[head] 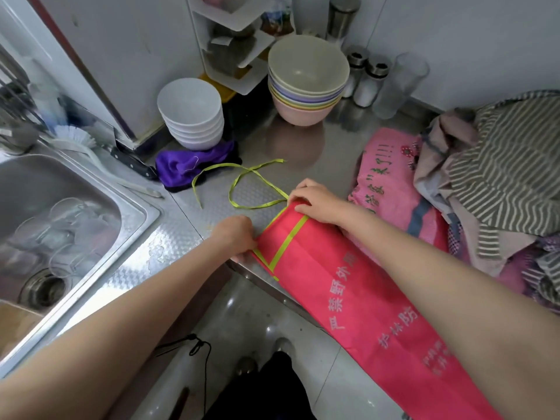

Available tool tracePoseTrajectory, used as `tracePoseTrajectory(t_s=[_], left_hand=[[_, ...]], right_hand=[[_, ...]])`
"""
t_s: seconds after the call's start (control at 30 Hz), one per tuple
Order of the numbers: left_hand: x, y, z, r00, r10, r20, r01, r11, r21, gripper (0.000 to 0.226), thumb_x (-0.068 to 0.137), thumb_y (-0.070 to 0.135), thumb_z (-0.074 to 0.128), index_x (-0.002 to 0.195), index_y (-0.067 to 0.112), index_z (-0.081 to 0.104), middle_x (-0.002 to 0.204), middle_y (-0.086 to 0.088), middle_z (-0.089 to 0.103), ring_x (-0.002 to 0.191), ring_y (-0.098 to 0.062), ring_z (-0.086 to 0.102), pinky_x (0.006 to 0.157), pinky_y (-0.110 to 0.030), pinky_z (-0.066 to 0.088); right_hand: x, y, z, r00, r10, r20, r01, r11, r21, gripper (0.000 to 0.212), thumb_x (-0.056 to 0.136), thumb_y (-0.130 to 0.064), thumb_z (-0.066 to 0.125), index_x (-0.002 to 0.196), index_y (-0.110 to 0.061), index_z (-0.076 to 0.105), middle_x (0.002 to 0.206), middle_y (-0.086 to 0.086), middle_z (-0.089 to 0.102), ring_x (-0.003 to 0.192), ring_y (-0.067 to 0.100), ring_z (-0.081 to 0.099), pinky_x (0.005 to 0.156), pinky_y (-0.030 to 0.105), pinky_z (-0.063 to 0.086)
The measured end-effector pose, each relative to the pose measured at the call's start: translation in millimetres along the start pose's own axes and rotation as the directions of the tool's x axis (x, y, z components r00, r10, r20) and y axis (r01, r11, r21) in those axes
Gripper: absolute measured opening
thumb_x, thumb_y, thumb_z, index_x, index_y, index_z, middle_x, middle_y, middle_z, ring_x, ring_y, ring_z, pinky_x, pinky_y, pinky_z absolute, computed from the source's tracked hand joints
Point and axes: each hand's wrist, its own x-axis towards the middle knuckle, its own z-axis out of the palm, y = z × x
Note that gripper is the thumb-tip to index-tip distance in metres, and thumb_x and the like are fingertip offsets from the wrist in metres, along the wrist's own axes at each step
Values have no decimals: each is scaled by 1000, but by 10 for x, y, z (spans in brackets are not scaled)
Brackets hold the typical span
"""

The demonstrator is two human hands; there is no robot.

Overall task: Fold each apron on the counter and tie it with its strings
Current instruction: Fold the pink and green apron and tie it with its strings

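Note:
A red apron (339, 286) with yellow-green trim and grey lettering lies folded into a long strip; its top end rests on the steel counter (303, 147) and the rest hangs over the front edge. My left hand (235, 234) pinches the near corner of the top end. My right hand (315, 200) grips the far corner. The apron's yellow-green strings (242, 183) trail loose across the counter toward the back left.
A pink apron (391, 177) and a heap of striped aprons (497, 177) lie on the right. White bowls (191, 113), coloured bowls (306, 83), shakers and a purple cloth (188, 168) stand behind. A sink (60, 225) with glasses is at left, with a knife (133, 165) beside it.

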Motion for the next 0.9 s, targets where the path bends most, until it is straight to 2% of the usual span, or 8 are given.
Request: tracePoseTrajectory(t_s=[0.17,0.23,0.3,0.4,0.6,0.73,0.83,0.9], left_hand=[[3,49,-35,979,-1,202,64,950,-306,6,87,8,58,84,7,62,75,-3,59,67,-15,59,56,-16,50],[12,44,-59,978,29,207,61,908,-414,11,86,11,61,76,12,58,73,-2,57,71,-16,58,65,-20,52],[25,63,-118,974,43,224,104,789,-605,8,86,9,63,80,7,58,75,-7,58,70,-14,60,73,-22,54],[80,163,-301,954,116,276,152,606,-781,15,85,0,62,73,7,57,67,-2,58,55,-4,58,54,-9,50],[417,628,-824,985,158,-66,-156,674,-722,29,84,-6,61,60,10,55,37,7,55,35,1,51,44,-8,46],[589,1109,-1140,927,195,-321,-366,656,-660,31,84,-4,59,64,18,51,44,8,55,41,-2,51,50,-18,44],[672,1355,-1226,940,192,-282,-339,447,-828,29,96,-1,41,76,20,39,62,1,43,46,-8,45,43,-15,36],[712,1390,-1144,956,248,-155,-257,455,-853,26,100,9,28,77,19,36,52,1,43,34,-7,41,40,-9,30]], right_hand=[[-50,53,43,999,47,-21,-48,999,-21,21,85,-7,62,104,-1,69,106,11,57,114,26,48,82,20,30],[-37,59,-6,997,79,-28,-80,996,-49,20,84,-9,63,100,0,70,94,11,68,106,25,57,79,21,33],[-56,83,-158,990,121,-66,-123,992,-26,18,83,-14,66,92,1,72,92,16,70,87,22,62,63,21,37],[-120,150,-535,985,173,-27,-171,984,52,11,81,-18,71,79,-7,71,65,6,62,62,12,51,46,13,31],[-394,439,-1421,961,252,110,-273,921,277,5,80,-12,72,75,-13,70,55,-2,60,58,16,48,52,23,38],[-468,730,-1679,920,387,-70,-335,864,376,10,83,-2,66,74,-6,64,37,-5,54,32,0,46,35,11,39],[-403,1021,-1732,843,490,-220,-360,820,445,12,87,-3,63,75,-3,61,46,6,58,32,4,53,41,17,49],[-369,1182,-1768,801,528,-281,-363,803,473,4,91,-1,55,90,0,59,58,12,56,31,5,54,42,19,51]])
